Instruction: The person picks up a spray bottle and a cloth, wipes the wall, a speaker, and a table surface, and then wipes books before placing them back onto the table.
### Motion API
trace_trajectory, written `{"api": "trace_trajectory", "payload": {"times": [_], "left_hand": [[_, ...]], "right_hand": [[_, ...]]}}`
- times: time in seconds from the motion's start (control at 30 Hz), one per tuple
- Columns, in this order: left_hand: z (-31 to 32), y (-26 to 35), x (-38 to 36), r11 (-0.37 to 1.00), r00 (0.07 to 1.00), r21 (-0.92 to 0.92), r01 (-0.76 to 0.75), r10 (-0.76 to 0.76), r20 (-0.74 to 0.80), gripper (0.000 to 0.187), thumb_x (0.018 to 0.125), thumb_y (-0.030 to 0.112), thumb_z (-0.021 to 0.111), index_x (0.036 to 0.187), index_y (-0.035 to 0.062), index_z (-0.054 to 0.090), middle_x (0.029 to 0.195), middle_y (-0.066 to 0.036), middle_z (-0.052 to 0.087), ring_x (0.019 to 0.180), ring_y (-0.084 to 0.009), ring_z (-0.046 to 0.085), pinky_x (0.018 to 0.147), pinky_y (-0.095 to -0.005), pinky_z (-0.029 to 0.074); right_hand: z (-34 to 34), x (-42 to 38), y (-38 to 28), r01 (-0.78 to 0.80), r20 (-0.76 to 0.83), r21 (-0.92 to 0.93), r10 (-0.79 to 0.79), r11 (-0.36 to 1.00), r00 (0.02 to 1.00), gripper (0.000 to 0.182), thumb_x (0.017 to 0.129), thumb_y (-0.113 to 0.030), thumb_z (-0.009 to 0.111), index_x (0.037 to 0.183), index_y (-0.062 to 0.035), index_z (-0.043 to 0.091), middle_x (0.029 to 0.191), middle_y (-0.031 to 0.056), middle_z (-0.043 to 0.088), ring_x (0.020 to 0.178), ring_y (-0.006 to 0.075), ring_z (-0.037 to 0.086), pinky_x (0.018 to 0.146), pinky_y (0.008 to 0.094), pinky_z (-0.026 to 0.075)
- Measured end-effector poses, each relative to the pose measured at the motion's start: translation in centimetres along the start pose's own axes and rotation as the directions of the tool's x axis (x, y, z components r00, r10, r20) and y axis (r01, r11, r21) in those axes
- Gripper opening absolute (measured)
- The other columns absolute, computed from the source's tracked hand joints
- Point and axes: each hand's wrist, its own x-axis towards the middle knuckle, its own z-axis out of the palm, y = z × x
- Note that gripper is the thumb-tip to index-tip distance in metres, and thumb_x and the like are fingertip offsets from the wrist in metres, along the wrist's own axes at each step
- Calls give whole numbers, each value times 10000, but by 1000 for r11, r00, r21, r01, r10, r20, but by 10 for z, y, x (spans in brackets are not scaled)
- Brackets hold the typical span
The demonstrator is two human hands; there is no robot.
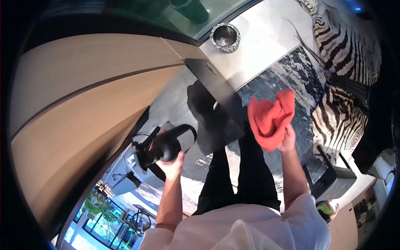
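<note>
Two hands are in view, both occupied; positions are given relative to the mottled rug (pixel 278 75).

Left hand (pixel 171 166): closed around a dark bottle (pixel 171 143), the thumb visible against its side. Bottle is tilted, its broad end toward the rug and its black top section pointing away from it. A pale label (pixel 186 139) shows near the broad end. Part of the fingers is hidden behind the bottle, so their exact placement cannot be told.

Right hand (pixel 287 138): gripping a red cloth (pixel 271 118), which is bunched and folded, with a loop hanging open. Fingers are bent in against the fabric; the fingertips are largely covered. Cloth is held above the rug, apart from the bottle.

Surroundings: a silvery pot (pixel 225 38) with a textured rim stands on the pale floor just beyond the rug's far edge. Zebra-patterned hide (pixel 339 46) lies along the rug's right side. A dark open-topped box (pixel 333 179) is near the rug's lower right. Tan panels (pixel 96 83) rise to the left of the rug, well apart from the red cloth. Black-clad legs (pixel 256 175) are on the near side of the rug, below both hands.
</note>
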Motion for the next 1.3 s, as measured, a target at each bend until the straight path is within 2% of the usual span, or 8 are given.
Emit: {"api": "trace_trajectory", "payload": {"times": [0.13, 0.3, 0.37, 0.8, 1.13, 1.2, 1.23, 1.3], "left_hand": [[18, -25, 13, 985, 979, -38, 167, -171, -111, 784, 658, 145, 792, 1272, 41, 314, 1227, -142, 455, 1123, -238, 467, 991, -364, 337], [24, -41, 21, 979, 955, -26, 200, -201, -220, 725, 712, 108, 752, 1302, 54, 334, 1140, -68, 486, 1030, -173, 492, 943, -316, 364], [12, -54, 19, 986, 967, -37, 160, -164, -195, 730, 709, 105, 748, 1307, 64, 331, 1136, -70, 491, 1024, -179, 499, 929, -319, 381], [0, -49, 1, 984, 977, 73, 164, -152, -148, 842, 686, 422, 747, 1306, 3, 362, 1294, -174, 443, 1187, -309, 459, 997, -445, 395], [11, -55, 4, 997, 982, -33, 73, -77, -170, 710, 728, 258, 751, 1275, 16, 369, 1244, -147, 486, 1162, -256, 477, 998, -386, 378], [13, -53, 4, 994, 979, -74, 78, -90, -181, 631, 749, 162, 730, 1251, 28, 372, 1188, -131, 508, 1097, -236, 515, 965, -372, 404], [10, -56, 2, 992, 973, -76, 103, -116, -198, 621, 750, 135, 723, 1248, 33, 367, 1165, -122, 514, 1075, -227, 524, 953, -364, 412], [11, -56, 2, 985, 960, -103, 135, -156, -231, 616, 748, 75, 705, 1251, 49, 350, 1116, -94, 524, 1033, -204, 534, 937, -345, 417]], "right_hand": [[-37, 12, 36, -68, -67, -371, 47, 926, 997, 422, 943, -292, 426, 1250, -4, 453, 1277, 109, 491, 1171, 225, 478, 1026, 380, 333], [-11, 79, 108, 478, 460, -869, 146, -130, 876, 420, 956, -296, 393, 1254, -6, 454, 1421, 248, 250, 1365, 371, 118, 1103, 446, 123], [-1, 140, 119, 335, 363, -917, 107, 219, 925, 473, 971, -319, 317, 1317, -1, 371, 1424, 247, 243, 1352, 389, 141, 1104, 447, 140], [-149, 314, 141, -360, -344, -891, 104, 278, 933, 548, 962, -361, 260, 1345, 25, 332, 1404, 162, 323, 1307, 239, 295, 1083, 326, 213], [23, 169, 113, 600, 606, -789, 13, 134, 795, 382, 938, -245, 321, 1067, 45, 533, 1375, 242, 321, 1323, 331, 258, 1078, 363, 204], [-23, 183, 139, 241, 327, -710, 7, 661, 945, 411, 948, -246, 324, 1163, 61, 493, 1381, 232, 335, 1319, 322, 276, 1088, 365, 198], [-48, 179, 126, 16, 64, -980, 242, 196, 968, 521, 987, -315, 262, 1333, 68, 330, 1431, 184, 285, 1341, 237, 247, 1096, 312, 174], [-121, 175, 150, -256, -229, -799, 118, 545, 966, 448, 964, -266, 333, 1291, 33, 397, 1336, 142, 409, 1274, 210, 347, 1064, 317, 255]]}}
